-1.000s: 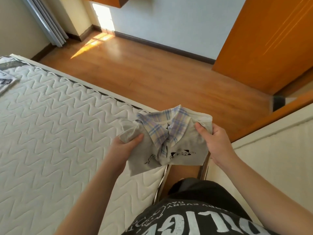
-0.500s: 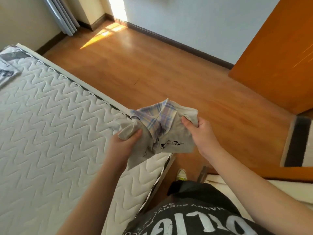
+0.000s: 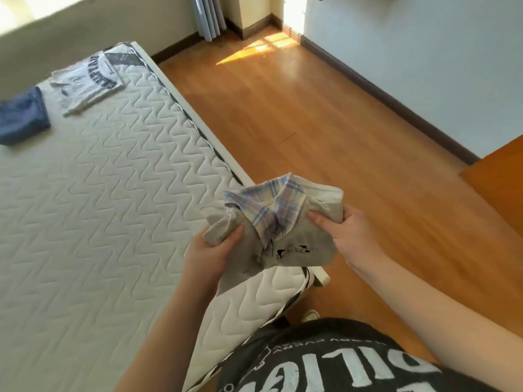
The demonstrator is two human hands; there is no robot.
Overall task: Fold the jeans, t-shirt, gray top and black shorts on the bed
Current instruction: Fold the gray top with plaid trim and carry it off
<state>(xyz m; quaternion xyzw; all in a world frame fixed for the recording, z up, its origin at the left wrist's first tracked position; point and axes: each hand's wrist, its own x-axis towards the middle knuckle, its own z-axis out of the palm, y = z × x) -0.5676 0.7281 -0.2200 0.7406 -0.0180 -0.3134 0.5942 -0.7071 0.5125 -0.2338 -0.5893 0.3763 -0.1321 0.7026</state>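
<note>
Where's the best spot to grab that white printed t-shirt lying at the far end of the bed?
The t-shirt lies flat and folded on the mattress. Its near edge looks easiest: slide fingers under from the side facing the person and lift the folded layers together, probably keeping the fold intact.

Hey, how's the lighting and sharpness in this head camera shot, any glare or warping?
Head view: a bright sunlight patch glares on the wood floor by the far wall; wide-angle bending curves the mattress edge; the gray top and both hands stay evenly lit and fairly sharp.
</note>
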